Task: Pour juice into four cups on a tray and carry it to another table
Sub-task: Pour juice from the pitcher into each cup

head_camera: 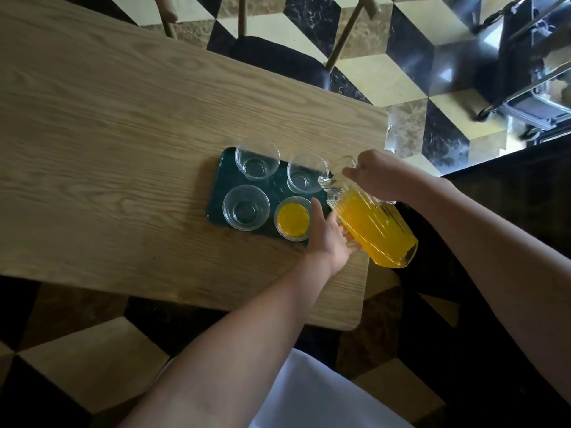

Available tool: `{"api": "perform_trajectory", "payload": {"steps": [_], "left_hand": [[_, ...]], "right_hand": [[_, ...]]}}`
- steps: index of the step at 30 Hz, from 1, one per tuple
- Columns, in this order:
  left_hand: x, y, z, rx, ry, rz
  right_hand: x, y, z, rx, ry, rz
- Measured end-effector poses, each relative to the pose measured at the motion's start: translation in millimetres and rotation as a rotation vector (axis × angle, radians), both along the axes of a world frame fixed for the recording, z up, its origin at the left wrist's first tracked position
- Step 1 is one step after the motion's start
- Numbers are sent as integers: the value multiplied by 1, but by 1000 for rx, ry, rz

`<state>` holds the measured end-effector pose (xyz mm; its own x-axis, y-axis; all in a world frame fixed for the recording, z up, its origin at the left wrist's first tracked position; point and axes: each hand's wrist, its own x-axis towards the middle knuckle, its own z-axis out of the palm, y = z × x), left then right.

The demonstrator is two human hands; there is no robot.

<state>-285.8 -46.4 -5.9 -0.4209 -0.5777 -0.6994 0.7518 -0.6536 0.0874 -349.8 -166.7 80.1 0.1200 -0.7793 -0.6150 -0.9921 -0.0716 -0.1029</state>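
I am holding a ribbed glass pitcher (370,220) of orange juice tilted, its long axis slanting up-left, spout over the near-right empty glass cup (306,173). My right hand (380,177) is gripping its neck; my left hand (327,239) is cupping its body. On the dark green tray (219,183), lying on the wood-grain bench (108,134), one cup (293,219) is holding juice; three are sitting empty.
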Motion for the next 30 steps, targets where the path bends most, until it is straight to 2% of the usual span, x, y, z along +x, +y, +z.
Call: {"api": "perform_trajectory", "payload": {"steps": [8,30], "left_hand": [[5,1,3,-22,-32,-62],[7,9,0,-13,9,-23]], "right_hand": [[6,-4,-6,-1,47,36],[28,-4,1,18,120,143]]}}
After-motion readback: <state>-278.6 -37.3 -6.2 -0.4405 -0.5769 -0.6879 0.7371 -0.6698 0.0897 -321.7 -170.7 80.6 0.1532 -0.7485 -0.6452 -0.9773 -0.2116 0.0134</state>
